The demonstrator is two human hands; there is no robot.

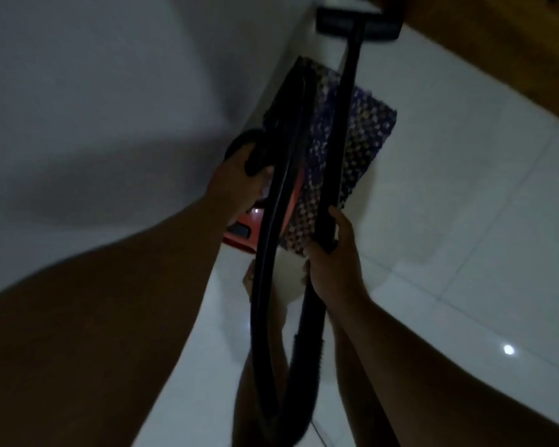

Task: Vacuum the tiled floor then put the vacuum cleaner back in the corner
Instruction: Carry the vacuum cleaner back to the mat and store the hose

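The red vacuum cleaner [244, 229] sits low against the white wall [94, 91], its black carry handle [255, 156] gripped by the left hand [239, 185], while the right hand [333, 269] has its fingers curled round the black wand [342, 124], whose floor head [357, 24] reaches the wall's foot at the upper edge. A patterned mat [362, 137] lies just beside the wall under wand and hose [268, 253]; open tiled floor [465, 204] spreads right toward a wooden edge [513, 59]. Dim light and blur hide the cleaner's body, and the hose's lower loop is cut off.

Glossy tiled floor [465, 221], woven mat [362, 140], wooden furniture [497, 53]
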